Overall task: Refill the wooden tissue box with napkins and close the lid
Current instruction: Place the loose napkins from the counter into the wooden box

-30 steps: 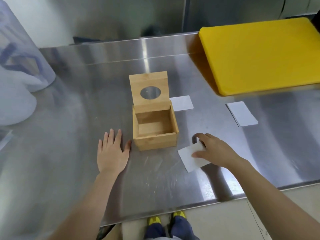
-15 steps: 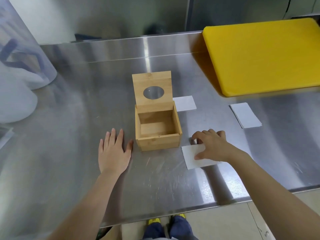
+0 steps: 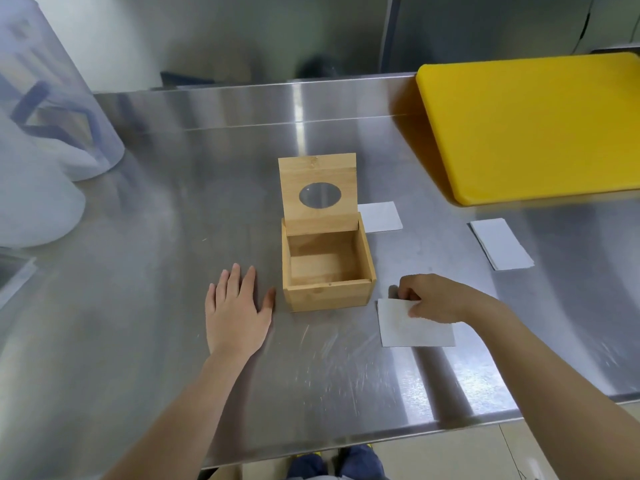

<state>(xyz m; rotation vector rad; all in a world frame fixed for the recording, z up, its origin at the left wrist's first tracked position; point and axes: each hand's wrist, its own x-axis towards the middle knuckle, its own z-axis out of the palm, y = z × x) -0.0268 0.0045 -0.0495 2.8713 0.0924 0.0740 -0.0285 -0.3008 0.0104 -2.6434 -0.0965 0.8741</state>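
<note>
1. R hand [image 3: 433, 299] now curls fingers onto far edge of flat white paper napkin [image 3: 412, 323], pinch starting vs flat press 1 s ago; not lifted.
2. L hand [image 3: 237, 313] stays flat, open, on steel table [image 3: 173, 237], holding nothing.
3. Open-lidded square wooden tissue box [image 3: 327, 268] empty, between hands; refill not begun.

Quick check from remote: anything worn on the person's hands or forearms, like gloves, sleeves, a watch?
Nothing visible. The left hand and right hand are bare, with no gloves, rings or watch, and both forearms are uncovered as far as the picture's edge. No sleeve shows.

Wooden box [image 3: 328, 271] sits mid-table [image 3: 145, 341] (lid [image 3: 318, 194] raised behind); napkins [image 3: 412, 323] right, cutting board [image 3: 533, 126] far right.
</note>
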